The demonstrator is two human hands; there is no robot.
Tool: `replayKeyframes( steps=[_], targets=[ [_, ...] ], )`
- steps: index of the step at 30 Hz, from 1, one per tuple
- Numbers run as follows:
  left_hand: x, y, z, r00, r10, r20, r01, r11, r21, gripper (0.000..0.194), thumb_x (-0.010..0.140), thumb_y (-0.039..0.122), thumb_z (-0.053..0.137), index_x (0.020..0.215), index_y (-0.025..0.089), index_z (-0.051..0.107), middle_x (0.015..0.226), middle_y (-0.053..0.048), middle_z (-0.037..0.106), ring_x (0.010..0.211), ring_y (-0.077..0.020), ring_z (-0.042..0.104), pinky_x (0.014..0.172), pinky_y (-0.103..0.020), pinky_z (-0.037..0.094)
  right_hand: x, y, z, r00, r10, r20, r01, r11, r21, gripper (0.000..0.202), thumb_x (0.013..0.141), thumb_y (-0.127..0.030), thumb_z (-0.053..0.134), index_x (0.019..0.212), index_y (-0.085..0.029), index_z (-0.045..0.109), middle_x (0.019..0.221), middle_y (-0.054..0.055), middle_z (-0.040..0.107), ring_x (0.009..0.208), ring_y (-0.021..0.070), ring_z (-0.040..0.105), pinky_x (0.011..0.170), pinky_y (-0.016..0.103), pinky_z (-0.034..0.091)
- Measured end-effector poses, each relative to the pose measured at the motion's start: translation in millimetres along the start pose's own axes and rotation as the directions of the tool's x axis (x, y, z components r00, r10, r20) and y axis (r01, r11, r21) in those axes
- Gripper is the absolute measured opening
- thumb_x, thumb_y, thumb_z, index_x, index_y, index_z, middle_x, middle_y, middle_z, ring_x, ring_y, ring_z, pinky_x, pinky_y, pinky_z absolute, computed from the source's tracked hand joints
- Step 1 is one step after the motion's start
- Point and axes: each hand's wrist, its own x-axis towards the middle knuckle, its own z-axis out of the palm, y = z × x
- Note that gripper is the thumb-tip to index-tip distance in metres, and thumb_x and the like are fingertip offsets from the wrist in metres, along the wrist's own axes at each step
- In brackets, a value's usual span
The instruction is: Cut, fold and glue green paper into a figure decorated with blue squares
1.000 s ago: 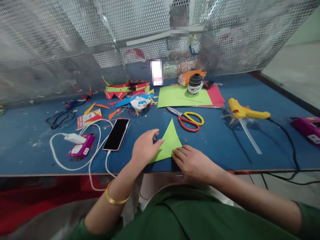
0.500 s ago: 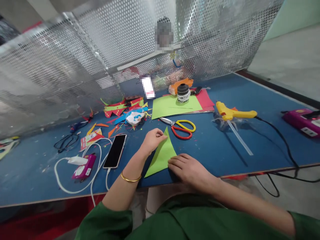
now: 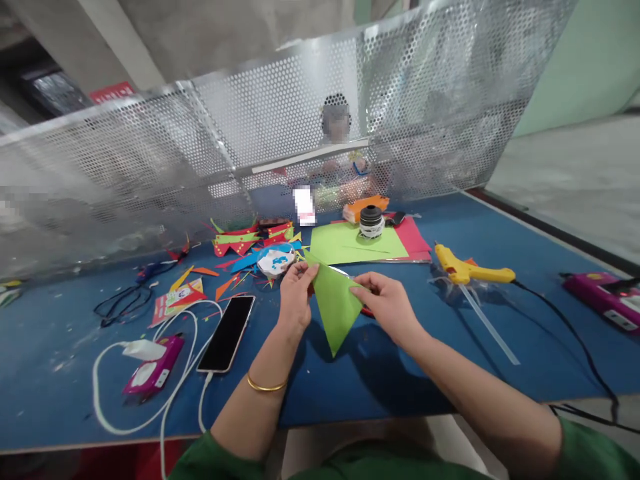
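Note:
A folded triangle of lime-green paper hangs above the blue table, one point down toward me. My left hand pinches its upper left side between thumb and fingers. At the right corner my right hand grips it the same way. Behind the paper lie scissors, mostly hidden; a bit of blade and some red handle show. Farther back a larger lime-green sheet lies over red sheets, with a black-and-white round object on top.
To the right rests a yellow glue gun with a clear stick; its cord runs off the edge. A phone, white cable and purple power strip lie left, near paper scraps and a white dish. A perforated metal screen stands behind; a person sits beyond.
The green triangle was lifted off the table and turned, its point now facing me. My right hand went from lying flat beside it to gripping its corner. The camera view tilted upward.

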Motion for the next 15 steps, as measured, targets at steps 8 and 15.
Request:
replayKeyframes(
  steps=[8,15],
  targets=[
    [-0.4,-10.5,-9.9,0.958,-0.242,0.154,0.266,0.952,-0.153,0.039,0.057,0.035,0.092,0.08,0.015,0.068,0.071,-0.002,0.073,0.062,-0.0147,0.067,0.063,-0.025,0.055,-5.1,-9.6,4.9,0.99,-0.136,-0.029,0.134,0.988,-0.072,0.029,0.094,-0.045,0.054,0.096,-0.02,0.07,0.076,0.003,0.072,0.065,0.0164,0.064,0.064,0.029,0.053],
    [-16.6,0.6,-8.3,0.795,-0.418,0.439,0.492,0.868,-0.065,0.031,0.065,0.029,0.087,0.089,0.014,0.074,0.061,-0.001,0.065,0.058,-0.0141,0.066,0.058,-0.024,0.056,5.3,-13.9,-16.4,0.814,-0.572,0.102,0.563,0.734,-0.38,0.036,0.095,-0.031,0.057,0.131,-0.025,0.061,0.134,0.013,0.063,0.123,0.026,0.06,0.1,0.045,0.051]
  ],
)
